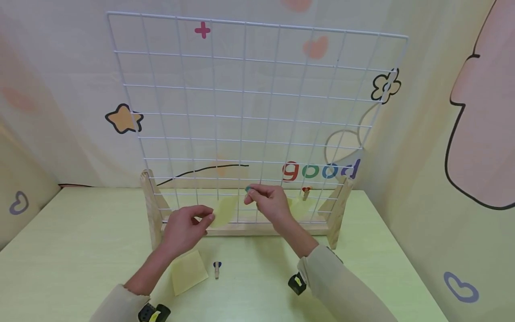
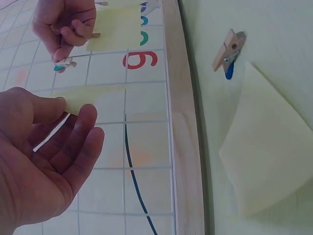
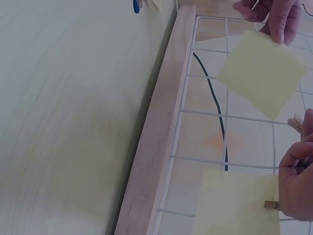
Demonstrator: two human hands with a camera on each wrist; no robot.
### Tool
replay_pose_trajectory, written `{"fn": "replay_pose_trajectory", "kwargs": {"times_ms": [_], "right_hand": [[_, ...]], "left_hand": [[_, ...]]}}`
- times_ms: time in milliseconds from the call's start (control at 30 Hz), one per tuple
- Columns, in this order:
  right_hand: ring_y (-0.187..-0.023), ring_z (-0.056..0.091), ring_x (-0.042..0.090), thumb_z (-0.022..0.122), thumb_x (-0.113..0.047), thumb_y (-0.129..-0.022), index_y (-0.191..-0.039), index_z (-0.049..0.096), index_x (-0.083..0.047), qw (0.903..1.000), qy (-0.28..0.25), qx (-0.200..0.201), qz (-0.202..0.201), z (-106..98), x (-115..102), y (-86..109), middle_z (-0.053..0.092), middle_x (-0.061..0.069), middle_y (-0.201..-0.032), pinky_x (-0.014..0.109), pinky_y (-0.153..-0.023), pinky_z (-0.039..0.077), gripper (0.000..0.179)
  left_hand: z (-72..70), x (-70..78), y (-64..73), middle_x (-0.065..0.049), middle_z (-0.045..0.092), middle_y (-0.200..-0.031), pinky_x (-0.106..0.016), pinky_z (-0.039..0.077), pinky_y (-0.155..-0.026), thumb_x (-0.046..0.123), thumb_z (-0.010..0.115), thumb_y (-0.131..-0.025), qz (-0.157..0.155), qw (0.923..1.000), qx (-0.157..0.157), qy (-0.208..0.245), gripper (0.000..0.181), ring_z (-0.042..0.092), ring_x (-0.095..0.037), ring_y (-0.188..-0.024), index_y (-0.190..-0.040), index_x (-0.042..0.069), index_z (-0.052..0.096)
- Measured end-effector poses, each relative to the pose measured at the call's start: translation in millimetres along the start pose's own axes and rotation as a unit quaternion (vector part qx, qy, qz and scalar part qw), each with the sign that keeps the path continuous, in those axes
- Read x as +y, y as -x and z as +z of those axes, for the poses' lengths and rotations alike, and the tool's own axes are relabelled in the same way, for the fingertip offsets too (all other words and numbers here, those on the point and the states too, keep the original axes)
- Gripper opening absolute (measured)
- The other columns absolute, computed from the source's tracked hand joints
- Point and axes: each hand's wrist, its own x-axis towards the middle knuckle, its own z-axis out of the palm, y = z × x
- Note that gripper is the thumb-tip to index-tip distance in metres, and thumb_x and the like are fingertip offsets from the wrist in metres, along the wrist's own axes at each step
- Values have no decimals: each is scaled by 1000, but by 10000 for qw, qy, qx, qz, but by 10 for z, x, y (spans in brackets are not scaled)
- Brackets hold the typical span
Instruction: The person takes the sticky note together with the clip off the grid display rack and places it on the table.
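My left hand (image 1: 186, 229) pinches a yellow sticky note (image 1: 226, 211) between thumb and forefinger, close in front of the lower part of a white wire grid (image 1: 245, 22). In the right wrist view the held note (image 3: 261, 73) hangs tilted, one corner down. Just right of it, my right hand (image 1: 274, 206) holds a small wooden clothespin (image 2: 65, 64) with a teal end. Further right, a second yellow note (image 3: 234, 200) is on the grid under a clothespin (image 1: 306, 193) with a red top, partly behind the right hand and wrist.
A wooden stand (image 1: 265, 230) with upright side pieces carries the grid on the table. On the tabletop in front lie more yellow sticky paper (image 1: 188, 273) and a clothespin (image 1: 217, 269) with a blue heart. A patterned backdrop (image 1: 257, 103) hangs behind.
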Motion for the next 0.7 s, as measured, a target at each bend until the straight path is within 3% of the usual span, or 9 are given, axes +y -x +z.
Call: {"fn": "replay_pose_trajectory", "kwargs": {"times_ms": [133, 400, 700], "right_hand": [[-53, 36, 13, 59, -17, -87, -92, 70, -11, 9999, 52, -113, 9, 0, 45, 35, 64, 4, -71, 20, -44, 26, 14], [-55, 40, 12, 57, -13, -87, -94, 68, -3, 9993, -156, -344, 61, 31, 133, 149, 61, 3, -65, 19, -47, 29, 16], [-64, 49, 13, 55, -13, -88, -97, 66, -2, 9968, -132, -711, 333, 95, 294, 296, 61, 2, -67, 18, -50, 32, 18]], "left_hand": [[-70, -55, 79, 1, 66, -85, -23, 45, -49, 17, 59, -86, 52, 9999, -95, -28, 15, 57, -6, -53, -96, 10, 67], [-245, -182, 296, 0, 62, -79, -25, 48, -52, 19, 56, -88, -23, 9984, -429, 381, 9, 60, -13, -56, -92, 15, 64], [-436, -314, 574, 1, 60, -78, -25, 49, -58, 26, 53, -90, -428, 9970, -471, 434, 11, 60, -12, -60, -91, 18, 60]]}}
